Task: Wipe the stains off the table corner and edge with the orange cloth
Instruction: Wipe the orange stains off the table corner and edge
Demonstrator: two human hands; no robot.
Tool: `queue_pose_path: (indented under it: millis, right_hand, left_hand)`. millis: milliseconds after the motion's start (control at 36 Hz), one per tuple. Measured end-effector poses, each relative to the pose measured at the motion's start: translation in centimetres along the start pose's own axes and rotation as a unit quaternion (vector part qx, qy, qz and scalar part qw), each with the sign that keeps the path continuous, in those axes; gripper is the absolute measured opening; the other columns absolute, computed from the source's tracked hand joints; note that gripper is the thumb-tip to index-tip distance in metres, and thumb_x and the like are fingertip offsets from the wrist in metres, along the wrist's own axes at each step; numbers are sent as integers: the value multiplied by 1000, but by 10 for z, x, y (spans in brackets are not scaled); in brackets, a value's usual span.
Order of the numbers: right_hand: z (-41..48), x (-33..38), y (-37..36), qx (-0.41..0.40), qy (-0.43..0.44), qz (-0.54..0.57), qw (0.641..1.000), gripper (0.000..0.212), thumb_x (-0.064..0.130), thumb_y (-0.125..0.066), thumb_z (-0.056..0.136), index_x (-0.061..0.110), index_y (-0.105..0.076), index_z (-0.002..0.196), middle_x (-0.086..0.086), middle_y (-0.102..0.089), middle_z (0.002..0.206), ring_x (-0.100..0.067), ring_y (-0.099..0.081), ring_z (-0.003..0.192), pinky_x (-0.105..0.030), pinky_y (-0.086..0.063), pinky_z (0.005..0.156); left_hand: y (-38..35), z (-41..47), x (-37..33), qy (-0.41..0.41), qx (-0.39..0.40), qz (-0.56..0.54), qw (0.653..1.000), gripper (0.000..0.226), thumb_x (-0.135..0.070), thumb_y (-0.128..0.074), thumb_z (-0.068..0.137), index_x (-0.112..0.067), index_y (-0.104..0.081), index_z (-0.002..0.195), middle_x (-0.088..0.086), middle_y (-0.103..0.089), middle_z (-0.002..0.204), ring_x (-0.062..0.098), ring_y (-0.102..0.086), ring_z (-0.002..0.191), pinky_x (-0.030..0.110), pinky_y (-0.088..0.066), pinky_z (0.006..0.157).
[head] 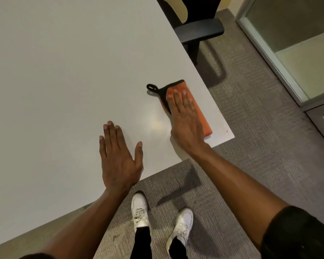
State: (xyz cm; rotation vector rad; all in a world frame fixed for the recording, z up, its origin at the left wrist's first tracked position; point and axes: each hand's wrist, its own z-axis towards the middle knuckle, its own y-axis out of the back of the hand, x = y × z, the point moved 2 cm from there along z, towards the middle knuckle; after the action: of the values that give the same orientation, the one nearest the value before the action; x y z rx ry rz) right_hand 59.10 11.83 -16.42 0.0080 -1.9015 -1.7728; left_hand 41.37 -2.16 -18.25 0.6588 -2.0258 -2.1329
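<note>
An orange cloth with a black hem and a black hanging loop lies folded on the white table, close to its near right corner. My right hand lies flat on the cloth, palm down, fingers straight and pressing on it. My left hand rests flat on the bare tabletop by the near edge, fingers spread, holding nothing. Small reddish stains show on the table by the corner, just right of the cloth, and faintly along the right edge.
A black office chair stands by the table's right edge, further back. Grey carpet surrounds the corner. A glass partition with a metal frame runs along the right. My white shoes stand just below the near edge.
</note>
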Motion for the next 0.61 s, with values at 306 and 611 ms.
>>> queue_pose_path:
  millis: [306,611]
  right_hand:
    - [-83,-20,4,-6,79,1,997,90,-10,-47,89,12,-16,171,-10,-14,180,-28,-4,168,-51,-15,136]
    - [-41,-71,28,-43,-35,28,998,84,-13,-59,96,7,-22,169,-15,-17,178,-35,-6,168,-55,-13,135]
  left_hand:
    - [1,0,0,-3,1,-9,1000,90,-62,-30,113,-3,-15,179,14,-4,190,24,3,178,54,-9,143]
    - [-3,0,2,-5,-5,-15,1000,91,-62,-32,112,-1,-16,178,15,-5,190,24,3,178,52,-6,143]
